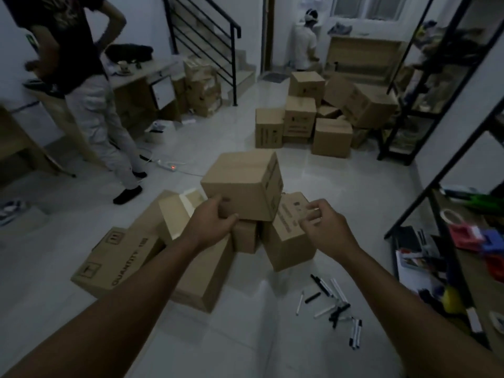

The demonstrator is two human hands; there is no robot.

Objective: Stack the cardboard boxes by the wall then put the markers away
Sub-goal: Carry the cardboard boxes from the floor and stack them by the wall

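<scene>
A small brown cardboard box [242, 181] sits tilted on top of a loose heap of boxes on the white floor. My left hand [214, 222] grips its near lower-left corner. My right hand [323, 225] hovers with curled fingers just right of it, over a leaning box [289, 241], holding nothing that I can see. A long flat box [117, 257] printed "QUANTITY" lies at the heap's left, and another box [201, 279] lies under my left forearm. Several black and white markers [332, 304] are scattered on the floor at the lower right.
A second pile of boxes [321, 118] stands further back by a black metal shelf [425, 85]. A nearer shelf [463, 255] of clutter runs along the right. A person [90, 99] stands left beside a desk [141, 77]; a power strip [169, 165] lies nearby. Another person crouches at the far door.
</scene>
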